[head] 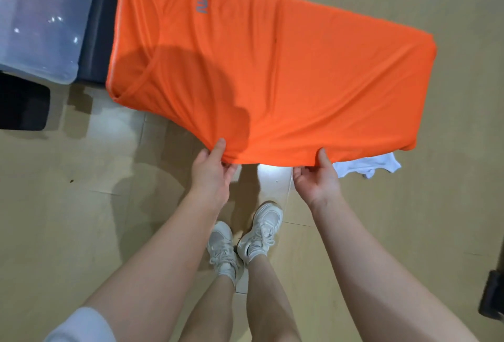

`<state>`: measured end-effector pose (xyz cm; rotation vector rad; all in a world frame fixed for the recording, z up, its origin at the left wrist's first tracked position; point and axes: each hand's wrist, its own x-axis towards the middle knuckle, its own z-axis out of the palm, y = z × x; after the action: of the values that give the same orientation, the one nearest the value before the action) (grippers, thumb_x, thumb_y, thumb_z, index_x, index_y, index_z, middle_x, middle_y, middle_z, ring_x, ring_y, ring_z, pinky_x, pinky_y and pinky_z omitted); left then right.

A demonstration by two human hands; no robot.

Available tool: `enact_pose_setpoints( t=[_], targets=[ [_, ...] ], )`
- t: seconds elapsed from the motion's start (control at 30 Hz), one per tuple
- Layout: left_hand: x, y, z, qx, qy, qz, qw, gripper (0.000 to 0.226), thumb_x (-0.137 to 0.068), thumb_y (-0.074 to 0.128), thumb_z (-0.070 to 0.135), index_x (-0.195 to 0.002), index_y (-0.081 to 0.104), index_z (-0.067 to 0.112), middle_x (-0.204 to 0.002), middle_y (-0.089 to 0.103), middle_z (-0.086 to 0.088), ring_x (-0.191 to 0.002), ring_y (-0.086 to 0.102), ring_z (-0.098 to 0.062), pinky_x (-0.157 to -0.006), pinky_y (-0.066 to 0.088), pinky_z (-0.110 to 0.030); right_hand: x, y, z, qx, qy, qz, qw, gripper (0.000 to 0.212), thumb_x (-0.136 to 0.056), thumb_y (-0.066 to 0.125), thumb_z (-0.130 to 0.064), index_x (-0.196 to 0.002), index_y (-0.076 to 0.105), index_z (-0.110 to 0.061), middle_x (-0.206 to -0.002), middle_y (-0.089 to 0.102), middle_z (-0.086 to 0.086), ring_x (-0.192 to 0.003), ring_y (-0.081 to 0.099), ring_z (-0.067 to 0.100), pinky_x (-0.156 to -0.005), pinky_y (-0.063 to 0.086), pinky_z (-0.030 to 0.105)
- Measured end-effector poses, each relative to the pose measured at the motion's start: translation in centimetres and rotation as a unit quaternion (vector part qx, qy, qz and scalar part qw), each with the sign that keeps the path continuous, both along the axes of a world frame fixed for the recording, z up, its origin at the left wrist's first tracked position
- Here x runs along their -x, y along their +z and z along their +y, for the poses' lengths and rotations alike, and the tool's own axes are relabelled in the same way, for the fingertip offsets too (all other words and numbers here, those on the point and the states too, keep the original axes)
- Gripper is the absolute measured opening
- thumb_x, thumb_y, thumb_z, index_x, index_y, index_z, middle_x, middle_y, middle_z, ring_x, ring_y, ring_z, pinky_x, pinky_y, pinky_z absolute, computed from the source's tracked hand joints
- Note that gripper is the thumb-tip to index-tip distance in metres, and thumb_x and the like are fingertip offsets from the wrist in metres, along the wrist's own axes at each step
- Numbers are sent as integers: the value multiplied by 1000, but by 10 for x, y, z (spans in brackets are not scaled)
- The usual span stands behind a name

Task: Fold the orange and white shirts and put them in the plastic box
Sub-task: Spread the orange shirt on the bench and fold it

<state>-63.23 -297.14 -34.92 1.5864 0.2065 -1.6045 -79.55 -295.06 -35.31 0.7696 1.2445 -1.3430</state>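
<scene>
The orange shirt (272, 68) with a grey logo lies spread across a surface, collar toward the left, hem toward the right. My left hand (211, 169) pinches its near edge left of centre. My right hand (316, 175) pinches the same edge further right, lifting it slightly. A bit of the white shirt (368, 167) pokes out from under the orange shirt's near right corner; the rest is hidden. The clear plastic box (38, 19) stands at the upper left, beside the collar end.
A dark surface (98, 27) lies between the box and the shirt. A black object (23, 104) sits at the left edge, another black object (493, 298) at the right edge. My feet in white sneakers (245, 240) stand on the tan floor below the hands.
</scene>
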Motion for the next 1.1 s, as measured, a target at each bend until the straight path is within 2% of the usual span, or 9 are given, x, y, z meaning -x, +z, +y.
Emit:
enact_pose_setpoints(
  t=[0.17, 0.33, 0.5, 0.6, 0.67, 0.73, 0.9, 1.03, 1.1],
  targets=[
    [-2, 41, -11, -77, 12, -89, 993, 14, -91, 57, 16, -77, 52, 17, -81, 56, -1, -68, 53, -12, -40, 46, -12, 30, 30, 1, -129, 38, 39, 990, 12, -91, 56, -14, -80, 54, -14, -70, 58, -3, -47, 55, 5, -36, 43, 11],
    [2, 75, -42, -132, 44, -104, 985, 18, -87, 60, 14, -72, 51, 14, -72, 51, -2, -55, 46, -12, -31, 36, -9, 47, 71, -16, -158, 115, 143, 970, 19, -85, 61, -6, -100, 51, -11, -74, 54, 1, -36, 53, 6, -35, 41, 11],
    [20, 85, -97, -151, 70, -73, 983, 11, -87, 59, 10, -78, 52, 10, -72, 51, -4, -56, 47, -13, -29, 39, -10, 65, 91, -65, -165, 105, 160, 968, 13, -81, 64, 1, -78, 52, -3, -72, 53, 7, -49, 52, 12, -35, 45, 14],
    [35, 85, -130, -138, 92, -55, 985, 7, -90, 56, 11, -86, 51, 9, -80, 54, -8, -63, 53, -17, -37, 50, -18, 75, 88, -91, -110, 87, 114, 984, 12, -89, 57, -5, -78, 54, -5, -92, 56, 10, -68, 54, 16, -46, 53, 17],
    [45, 84, -147, -100, 108, -31, 989, 12, -95, 47, 13, -103, 54, 7, -107, 57, -14, -88, 61, -22, -70, 57, -23, 80, 85, -101, -75, 145, 112, 980, 11, -94, 52, -15, -86, 54, -8, -91, 57, 7, -73, 55, 16, -61, 54, 22],
    [54, 79, -155, -83, 50, -41, 994, 26, -98, 37, 18, -122, 48, 12, -133, 49, -14, -120, 54, -23, -96, 44, -28, 89, 81, -99, -88, 174, 118, 974, 21, -98, 44, -25, -86, 55, -11, -81, 56, 3, -69, 54, 14, -65, 48, 22],
    [92, 73, -132, -84, -168, -82, 979, 16, -96, 41, 15, -110, 49, 13, -89, 59, -1, -78, 59, -14, -69, 46, -22, 129, 59, -58, -200, 128, 171, 956, 31, -96, 39, -22, -65, 48, -19, -62, 40, -3, -36, 38, 4, -35, 30, 13],
    [142, 77, -94, -55, -359, -104, 926, 17, -97, 39, 17, -108, 52, 12, -103, 60, -6, -93, 60, -20, -81, 49, -25, 157, 50, -24, -262, 174, 167, 935, 12, -94, 46, -16, -99, 54, -8, -97, 49, 6, -72, 51, 14, -67, 49, 23],
    [168, 72, -77, -53, -402, -96, 909, 21, -97, 40, 18, -112, 53, 12, -106, 58, -7, -94, 60, -20, -80, 48, -23, 168, 41, -14, -230, 200, 118, 945, 31, -97, 41, -16, -127, 44, -9, -113, 45, 6, -101, 51, 21, -96, 44, 36]
  ],
)
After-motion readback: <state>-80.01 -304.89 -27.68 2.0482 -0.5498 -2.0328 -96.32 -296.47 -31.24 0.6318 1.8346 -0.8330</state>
